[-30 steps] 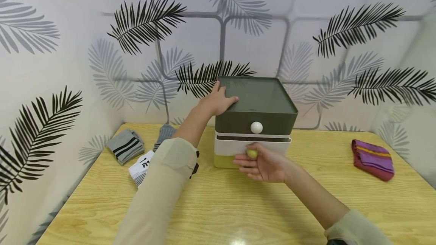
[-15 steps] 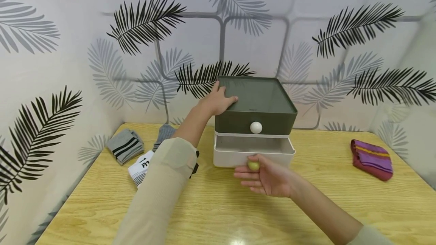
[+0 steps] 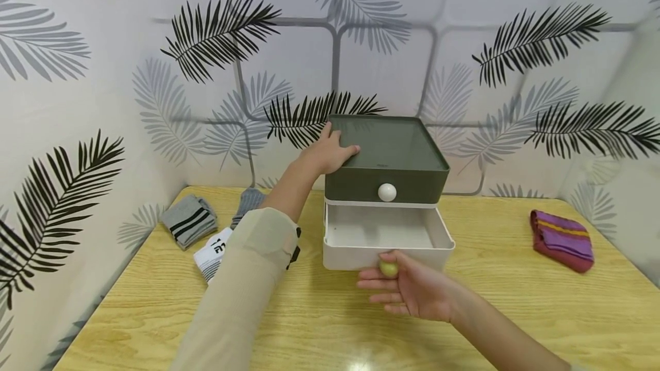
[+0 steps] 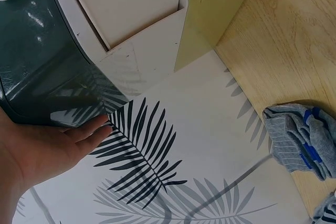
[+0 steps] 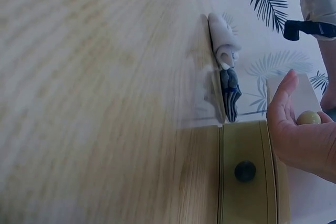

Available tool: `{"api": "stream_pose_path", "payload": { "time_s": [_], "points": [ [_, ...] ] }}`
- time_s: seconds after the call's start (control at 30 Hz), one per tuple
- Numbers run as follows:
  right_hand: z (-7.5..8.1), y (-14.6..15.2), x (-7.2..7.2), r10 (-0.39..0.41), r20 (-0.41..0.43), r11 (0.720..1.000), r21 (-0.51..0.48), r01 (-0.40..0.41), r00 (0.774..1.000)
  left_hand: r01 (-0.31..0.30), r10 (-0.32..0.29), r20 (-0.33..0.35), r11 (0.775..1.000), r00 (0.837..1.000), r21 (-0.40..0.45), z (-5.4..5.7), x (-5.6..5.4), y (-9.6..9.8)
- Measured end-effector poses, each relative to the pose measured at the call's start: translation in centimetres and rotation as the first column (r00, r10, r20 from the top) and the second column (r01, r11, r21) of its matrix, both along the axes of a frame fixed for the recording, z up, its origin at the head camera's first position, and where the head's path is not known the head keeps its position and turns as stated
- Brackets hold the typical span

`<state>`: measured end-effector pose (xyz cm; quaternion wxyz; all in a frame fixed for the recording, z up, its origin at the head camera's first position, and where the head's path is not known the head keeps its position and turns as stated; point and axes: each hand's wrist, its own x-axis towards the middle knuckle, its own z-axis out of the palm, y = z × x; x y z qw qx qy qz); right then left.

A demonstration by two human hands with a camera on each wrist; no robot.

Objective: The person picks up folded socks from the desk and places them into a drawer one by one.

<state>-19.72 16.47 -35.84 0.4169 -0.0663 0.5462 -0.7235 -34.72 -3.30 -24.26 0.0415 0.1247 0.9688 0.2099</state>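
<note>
A small stacked drawer unit with a dark green top [image 3: 389, 142] stands on the table. Its white middle drawer [image 3: 348, 257] is pulled out, and the inside looks bare. My right hand [image 3: 420, 291] pinches that drawer's round yellow-green knob [image 3: 389, 269] between thumb and index finger, the other fingers extended below. My left hand [image 3: 328, 153] rests on the unit's upper left edge, thumb on the top and fingers along the side. In the right wrist view, the yellow-green bottom drawer [image 5: 247, 142] with a dark knob [image 5: 244, 171] is closed. A white knob [image 3: 387, 192] is on the top drawer.
Left on the wooden table [image 3: 309, 325] lie folded socks: grey with black stripes [image 3: 191, 222], white with lettering [image 3: 212, 251] and blue-grey [image 3: 249, 204], partly behind my left arm. A folded purple and maroon pair [image 3: 564, 239] lies right. A leaf-patterned wall [image 3: 289, 73] stands behind.
The white drawer has slid out toward me from nearly closed, my right hand moving back with its knob. My left hand has stayed on the unit's edge.
</note>
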Motion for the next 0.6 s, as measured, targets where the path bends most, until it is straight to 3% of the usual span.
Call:
{"api": "stream_pose_path", "payload": {
  "time_s": [0.6],
  "points": [
    [-0.5,-0.1,4.1,0.022,-0.008,0.999,0.027,-0.022,1.000,0.006,-0.006,0.017,1.000,1.000,0.021,0.1,0.3,0.0]
  ]
}}
